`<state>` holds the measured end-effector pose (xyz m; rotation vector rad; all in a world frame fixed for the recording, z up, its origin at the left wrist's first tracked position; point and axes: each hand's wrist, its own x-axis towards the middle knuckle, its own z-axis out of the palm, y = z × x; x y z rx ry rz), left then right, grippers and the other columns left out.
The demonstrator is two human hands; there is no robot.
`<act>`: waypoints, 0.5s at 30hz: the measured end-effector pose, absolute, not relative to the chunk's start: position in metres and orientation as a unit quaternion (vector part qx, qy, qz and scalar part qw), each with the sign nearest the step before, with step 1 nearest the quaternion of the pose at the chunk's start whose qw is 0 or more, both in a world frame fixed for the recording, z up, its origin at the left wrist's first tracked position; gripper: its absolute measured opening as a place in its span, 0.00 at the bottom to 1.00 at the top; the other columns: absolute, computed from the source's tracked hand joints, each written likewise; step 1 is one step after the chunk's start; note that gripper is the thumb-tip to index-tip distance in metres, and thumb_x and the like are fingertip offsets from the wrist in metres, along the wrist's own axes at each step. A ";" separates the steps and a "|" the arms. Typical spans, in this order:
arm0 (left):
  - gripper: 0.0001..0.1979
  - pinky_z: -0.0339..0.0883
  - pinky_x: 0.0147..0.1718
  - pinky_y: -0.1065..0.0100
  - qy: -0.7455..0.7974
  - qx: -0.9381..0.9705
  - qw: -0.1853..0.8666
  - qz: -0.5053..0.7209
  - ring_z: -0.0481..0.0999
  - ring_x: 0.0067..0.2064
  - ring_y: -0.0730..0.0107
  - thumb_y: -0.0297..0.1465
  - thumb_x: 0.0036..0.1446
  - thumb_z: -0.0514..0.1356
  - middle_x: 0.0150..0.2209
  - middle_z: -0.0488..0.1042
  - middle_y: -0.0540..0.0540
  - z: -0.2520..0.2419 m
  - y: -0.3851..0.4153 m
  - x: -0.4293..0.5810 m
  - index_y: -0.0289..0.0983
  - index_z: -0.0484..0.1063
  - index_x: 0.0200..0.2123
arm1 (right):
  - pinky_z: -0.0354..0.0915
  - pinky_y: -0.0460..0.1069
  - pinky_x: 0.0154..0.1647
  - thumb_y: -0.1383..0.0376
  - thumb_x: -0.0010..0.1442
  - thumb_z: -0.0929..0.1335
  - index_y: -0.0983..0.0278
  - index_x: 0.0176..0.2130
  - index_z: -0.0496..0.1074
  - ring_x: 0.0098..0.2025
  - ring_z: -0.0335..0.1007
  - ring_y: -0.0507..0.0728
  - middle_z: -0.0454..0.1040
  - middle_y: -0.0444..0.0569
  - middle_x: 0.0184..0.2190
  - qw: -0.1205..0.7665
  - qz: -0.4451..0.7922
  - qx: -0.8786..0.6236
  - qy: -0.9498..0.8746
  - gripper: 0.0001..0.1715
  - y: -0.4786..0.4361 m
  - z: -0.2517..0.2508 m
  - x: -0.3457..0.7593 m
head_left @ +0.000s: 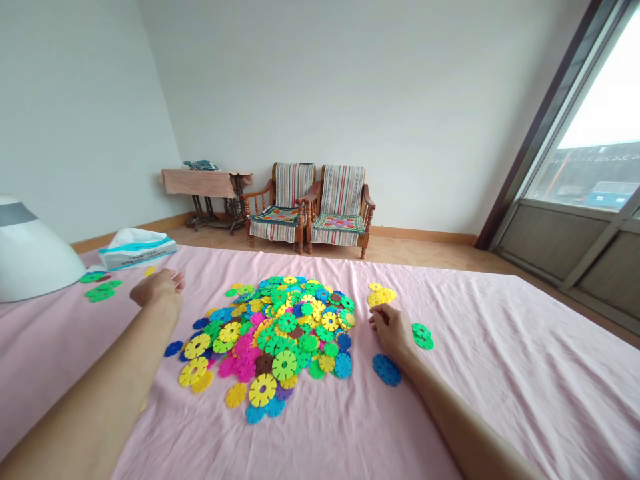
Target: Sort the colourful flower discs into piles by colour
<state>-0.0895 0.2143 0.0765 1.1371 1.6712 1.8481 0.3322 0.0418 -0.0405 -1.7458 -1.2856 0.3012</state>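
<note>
A heap of slotted plastic snowflake discs in many colours lies between my two hands. My left hand is left of the heap, above the cloth, its fingers curled in; what they hold, if anything, is hidden. Just behind it shows a yellow disc, and farther left is a small group of green discs. Right of the heap, my right hand has its fingertips drawn together by a group of yellow discs. Near that wrist lie green discs and blue discs.
A pink cloth covers the table. At the left stand a tissue box and a white rounded object. Beyond the table are two wooden armchairs and a cloth-covered sewing table.
</note>
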 end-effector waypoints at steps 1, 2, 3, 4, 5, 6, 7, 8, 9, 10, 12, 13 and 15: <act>0.03 0.59 0.20 0.73 0.599 0.400 0.215 0.659 0.63 0.19 0.76 0.23 0.49 0.51 0.17 0.57 0.58 0.073 0.213 -0.087 0.34 0.60 0.30 | 0.66 0.48 0.32 0.62 0.55 0.61 0.62 0.36 0.73 0.29 0.75 0.56 0.77 0.46 0.26 0.457 0.121 -0.709 -0.523 0.14 0.042 -0.041 0.332; 0.03 0.60 0.21 0.73 0.600 0.396 0.237 0.653 0.65 0.20 0.76 0.24 0.48 0.53 0.18 0.60 0.56 0.069 0.211 -0.081 0.34 0.61 0.30 | 0.66 0.48 0.32 0.62 0.55 0.61 0.62 0.35 0.73 0.30 0.75 0.56 0.77 0.46 0.26 0.456 0.120 -0.709 -0.524 0.14 0.042 -0.041 0.333; 0.04 0.61 0.21 0.73 0.598 0.400 0.261 0.644 0.67 0.21 0.75 0.25 0.46 0.55 0.20 0.64 0.54 0.063 0.208 -0.073 0.34 0.63 0.29 | 0.66 0.48 0.32 0.62 0.55 0.61 0.62 0.35 0.73 0.30 0.75 0.56 0.77 0.46 0.27 0.455 0.119 -0.710 -0.525 0.14 0.042 -0.041 0.333; 0.05 0.62 0.22 0.73 0.588 0.417 0.286 0.631 0.69 0.22 0.75 0.27 0.45 0.57 0.22 0.68 0.51 0.057 0.204 -0.063 0.33 0.65 0.29 | 0.66 0.47 0.32 0.63 0.55 0.61 0.62 0.35 0.73 0.30 0.75 0.56 0.77 0.46 0.27 0.454 0.119 -0.710 -0.526 0.14 0.042 -0.041 0.333; 0.06 0.63 0.21 0.74 0.578 0.438 0.310 0.615 0.71 0.23 0.74 0.29 0.43 0.59 0.24 0.71 0.49 0.051 0.200 -0.053 0.33 0.68 0.28 | 0.66 0.47 0.32 0.63 0.55 0.60 0.62 0.35 0.73 0.29 0.74 0.55 0.77 0.46 0.27 0.453 0.119 -0.709 -0.527 0.14 0.041 -0.041 0.333; 0.08 0.63 0.21 0.74 0.566 0.462 0.331 0.597 0.72 0.24 0.73 0.31 0.42 0.61 0.26 0.74 0.47 0.046 0.196 -0.044 0.33 0.70 0.28 | 0.66 0.47 0.32 0.63 0.55 0.60 0.62 0.35 0.73 0.29 0.74 0.55 0.77 0.46 0.27 0.452 0.119 -0.709 -0.528 0.14 0.041 -0.041 0.333; 0.10 0.63 0.21 0.74 0.557 0.482 0.346 0.581 0.73 0.25 0.72 0.32 0.40 0.62 0.27 0.75 0.46 0.042 0.193 -0.036 0.33 0.72 0.27 | 0.66 0.47 0.32 0.63 0.55 0.60 0.62 0.35 0.73 0.29 0.74 0.55 0.77 0.46 0.27 0.452 0.119 -0.709 -0.528 0.14 0.040 -0.040 0.333; 0.11 0.63 0.20 0.74 0.549 0.500 0.355 0.568 0.73 0.25 0.71 0.34 0.38 0.63 0.27 0.76 0.45 0.040 0.191 -0.029 0.33 0.73 0.27 | 0.66 0.47 0.32 0.63 0.55 0.60 0.62 0.35 0.73 0.29 0.74 0.55 0.77 0.46 0.27 0.451 0.119 -0.709 -0.529 0.14 0.040 -0.040 0.332; 0.13 0.62 0.19 0.75 0.544 0.513 0.358 0.560 0.73 0.25 0.71 0.35 0.36 0.64 0.27 0.76 0.45 0.038 0.189 -0.024 0.33 0.74 0.27 | 0.66 0.47 0.32 0.63 0.55 0.60 0.62 0.35 0.73 0.29 0.74 0.55 0.77 0.46 0.27 0.451 0.118 -0.709 -0.529 0.14 0.040 -0.040 0.332; 0.14 0.62 0.19 0.75 0.541 0.521 0.357 0.555 0.73 0.25 0.71 0.36 0.36 0.64 0.27 0.76 0.45 0.038 0.189 -0.021 0.33 0.74 0.27 | 0.66 0.47 0.32 0.63 0.55 0.60 0.62 0.35 0.73 0.30 0.74 0.55 0.77 0.46 0.27 0.450 0.118 -0.709 -0.530 0.14 0.039 -0.039 0.332; 0.15 0.62 0.19 0.75 0.540 0.531 0.349 0.552 0.73 0.25 0.71 0.38 0.35 0.64 0.27 0.77 0.44 0.038 0.189 -0.019 0.33 0.74 0.28 | 0.66 0.47 0.32 0.63 0.55 0.60 0.62 0.35 0.73 0.30 0.74 0.55 0.77 0.46 0.27 0.449 0.117 -0.709 -0.531 0.14 0.039 -0.039 0.332; 0.16 0.62 0.19 0.75 0.540 0.535 0.343 0.551 0.73 0.25 0.71 0.38 0.36 0.64 0.28 0.77 0.44 0.038 0.190 -0.019 0.33 0.73 0.28 | 0.66 0.47 0.32 0.63 0.55 0.60 0.62 0.35 0.73 0.30 0.74 0.55 0.77 0.46 0.27 0.448 0.117 -0.710 -0.531 0.14 0.039 -0.038 0.331; 0.16 0.62 0.20 0.75 0.541 0.545 0.333 0.547 0.73 0.25 0.72 0.39 0.36 0.63 0.27 0.77 0.45 0.036 0.190 -0.019 0.33 0.73 0.29 | 0.66 0.47 0.32 0.63 0.55 0.60 0.62 0.35 0.73 0.30 0.74 0.55 0.77 0.46 0.27 0.447 0.117 -0.709 -0.532 0.14 0.039 -0.038 0.331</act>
